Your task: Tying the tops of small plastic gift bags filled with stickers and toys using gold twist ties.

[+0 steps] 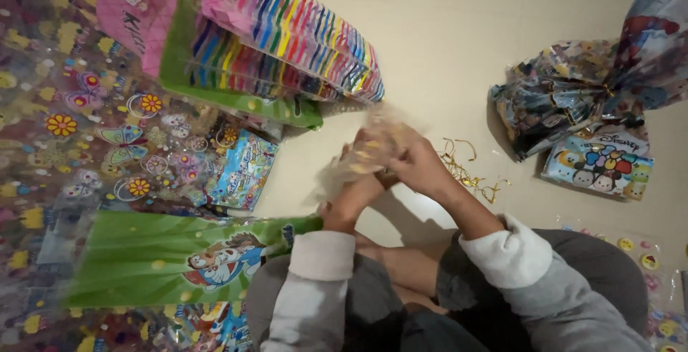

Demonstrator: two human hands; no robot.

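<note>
My left hand (351, 198) and right hand (412, 165) meet at the frame's centre, fingers curled tight around a small clear crinkly plastic bag with yellow spots (373, 148); its blurred top pokes up above my fingertips. Just right of my right wrist lies a tangle of thin gold twist ties (466, 173) on the cream floor (459, 29). Further off, a stack of rainbow-striped plastic bags (287, 44) fills the upper left, and a tied dark printed cellophane bundle (573, 94) sits upper right.
</note>
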